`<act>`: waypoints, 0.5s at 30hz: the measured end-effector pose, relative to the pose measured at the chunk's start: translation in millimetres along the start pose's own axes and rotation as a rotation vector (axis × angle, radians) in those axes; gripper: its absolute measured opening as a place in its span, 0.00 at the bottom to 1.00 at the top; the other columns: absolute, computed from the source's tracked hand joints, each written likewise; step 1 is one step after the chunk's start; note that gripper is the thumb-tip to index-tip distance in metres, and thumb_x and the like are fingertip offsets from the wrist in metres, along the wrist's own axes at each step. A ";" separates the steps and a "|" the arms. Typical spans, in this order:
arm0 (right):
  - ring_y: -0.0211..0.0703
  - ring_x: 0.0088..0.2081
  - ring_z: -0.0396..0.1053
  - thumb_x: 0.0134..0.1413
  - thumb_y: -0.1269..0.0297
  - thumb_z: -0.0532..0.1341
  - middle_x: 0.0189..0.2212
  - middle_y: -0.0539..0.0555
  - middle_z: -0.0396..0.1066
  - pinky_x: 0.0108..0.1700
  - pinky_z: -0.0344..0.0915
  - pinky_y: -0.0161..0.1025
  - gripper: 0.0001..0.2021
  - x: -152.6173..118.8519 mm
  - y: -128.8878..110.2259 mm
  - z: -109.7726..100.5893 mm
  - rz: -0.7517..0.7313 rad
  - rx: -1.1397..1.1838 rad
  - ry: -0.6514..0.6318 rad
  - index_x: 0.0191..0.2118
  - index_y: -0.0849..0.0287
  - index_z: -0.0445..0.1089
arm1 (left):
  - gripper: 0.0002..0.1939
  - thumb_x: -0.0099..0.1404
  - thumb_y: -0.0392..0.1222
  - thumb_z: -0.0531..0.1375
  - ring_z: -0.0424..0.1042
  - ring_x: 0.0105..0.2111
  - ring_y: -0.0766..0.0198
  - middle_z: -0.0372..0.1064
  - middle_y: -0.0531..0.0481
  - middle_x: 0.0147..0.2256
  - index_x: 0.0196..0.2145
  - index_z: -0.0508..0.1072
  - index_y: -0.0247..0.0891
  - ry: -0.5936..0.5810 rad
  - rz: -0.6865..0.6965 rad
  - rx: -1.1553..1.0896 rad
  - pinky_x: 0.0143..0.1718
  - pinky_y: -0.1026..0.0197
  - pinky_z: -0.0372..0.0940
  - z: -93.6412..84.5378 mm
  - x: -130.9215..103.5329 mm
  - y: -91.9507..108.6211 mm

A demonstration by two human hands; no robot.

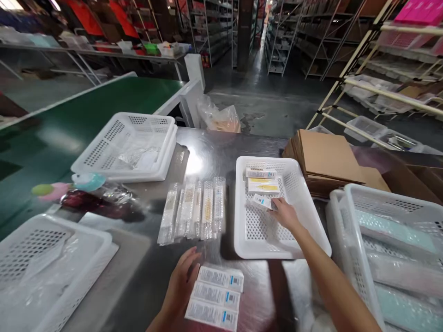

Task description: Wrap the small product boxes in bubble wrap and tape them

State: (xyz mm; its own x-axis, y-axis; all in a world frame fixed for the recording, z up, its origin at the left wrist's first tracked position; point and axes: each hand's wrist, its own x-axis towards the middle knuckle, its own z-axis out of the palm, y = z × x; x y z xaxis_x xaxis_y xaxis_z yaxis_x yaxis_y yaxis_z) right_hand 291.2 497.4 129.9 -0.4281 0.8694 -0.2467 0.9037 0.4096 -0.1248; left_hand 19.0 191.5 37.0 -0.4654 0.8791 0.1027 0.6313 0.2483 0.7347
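Observation:
My right hand (pixel 284 213) reaches into a white perforated basket (pixel 241 207) and grips one end of a small white box (pixel 262 201) with a blue mark. Farther back in the same basket lie a white box with yellow print (pixel 263 185) and another white box (pixel 260 173). My left hand (pixel 182 279) rests at the left of three white boxes (pixel 215 295) lined up on the metal table, its fingers apart and holding nothing. Beyond it lies a row of several slim boxes in bubble wrap (pixel 194 210).
Stacked white baskets (pixel 126 147) stand at the back left, another basket (pixel 51 272) at the front left. Flat cardboard (pixel 328 154) and a basket of wrapped teal packs (pixel 398 235) are at the right. A green conveyor (pixel 100 103) runs behind; a dark red bottle (pixel 86 203) lies left.

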 end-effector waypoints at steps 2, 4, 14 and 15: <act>0.51 0.48 0.71 0.63 0.58 0.57 0.52 0.61 0.68 0.47 0.66 0.42 0.20 -26.8 -9.8 -14.7 -0.101 0.160 0.066 0.59 0.57 0.64 | 0.18 0.66 0.50 0.53 0.74 0.52 0.49 0.74 0.39 0.52 0.41 0.78 0.39 -0.002 -0.047 -0.064 0.52 0.46 0.71 -6.4 -3.5 9.0; 0.52 0.48 0.71 0.64 0.55 0.56 0.51 0.61 0.69 0.48 0.67 0.45 0.22 -60.0 -25.0 -29.7 -0.219 0.346 0.124 0.60 0.57 0.63 | 0.18 0.66 0.51 0.54 0.75 0.51 0.50 0.74 0.38 0.51 0.44 0.77 0.38 -0.034 -0.120 -0.171 0.52 0.47 0.71 -13.2 -5.7 24.9; 0.52 0.49 0.71 0.59 0.61 0.58 0.51 0.59 0.72 0.54 0.66 0.49 0.22 -181.2 -134.0 33.7 -0.312 0.742 -0.380 0.59 0.57 0.66 | 0.49 0.54 0.51 0.70 0.42 0.69 0.37 0.44 0.38 0.70 0.68 0.52 0.49 -0.454 0.383 0.129 0.66 0.27 0.36 -58.7 -16.6 104.9; 0.51 0.48 0.71 0.59 0.63 0.58 0.49 0.58 0.74 0.52 0.67 0.48 0.21 -185.4 -143.2 49.0 -0.309 0.731 -0.417 0.58 0.57 0.67 | 0.47 0.56 0.47 0.69 0.47 0.68 0.39 0.51 0.39 0.68 0.68 0.52 0.49 -0.555 0.448 0.233 0.66 0.28 0.33 -58.0 -21.4 101.8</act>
State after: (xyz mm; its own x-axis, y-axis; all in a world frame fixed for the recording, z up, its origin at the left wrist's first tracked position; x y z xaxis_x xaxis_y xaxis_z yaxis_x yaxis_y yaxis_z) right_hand 240.8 264.0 146.4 -0.7483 0.5202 -0.4117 0.5781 0.2068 -0.7893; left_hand 57.2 174.3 148.5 0.2091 0.9771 -0.0403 0.8306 -0.1557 0.5347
